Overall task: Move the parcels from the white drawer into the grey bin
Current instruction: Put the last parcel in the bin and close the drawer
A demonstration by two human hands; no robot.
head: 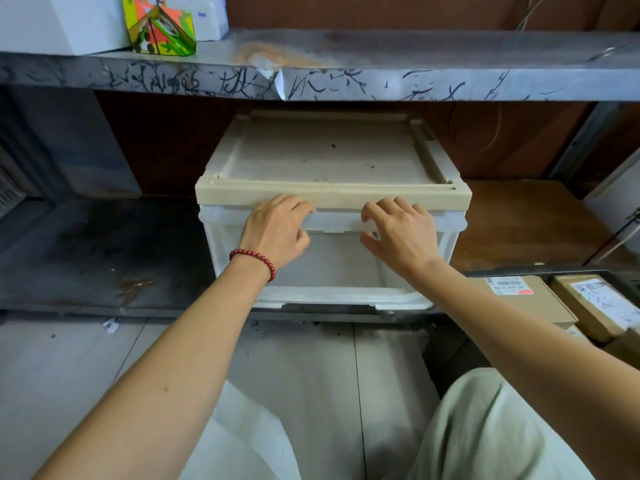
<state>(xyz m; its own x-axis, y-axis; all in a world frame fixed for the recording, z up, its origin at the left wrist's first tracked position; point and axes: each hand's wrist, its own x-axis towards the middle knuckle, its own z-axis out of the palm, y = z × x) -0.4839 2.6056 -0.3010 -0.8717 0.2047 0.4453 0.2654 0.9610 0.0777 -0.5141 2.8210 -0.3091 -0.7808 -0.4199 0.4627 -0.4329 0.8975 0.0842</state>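
The white drawer (332,268) sits under a beige top on the lower shelf, its translucent front closed. My left hand (277,230), with a red bead bracelet on the wrist, grips the upper edge of the drawer front, fingers curled over it. My right hand (398,230) grips the same edge a little to the right. No parcel shows through the drawer front. At the lower right, the dark rim of the grey bin (554,270) frames brown cardboard parcels (523,299) with white labels.
A scuffed metal shelf (346,64) hangs above the drawer unit, carrying white boxes and a colourful carton (159,27). Dark stained shelf surface lies to the left, brown board to the right. My knees in pale trousers are at the bottom over a tiled floor.
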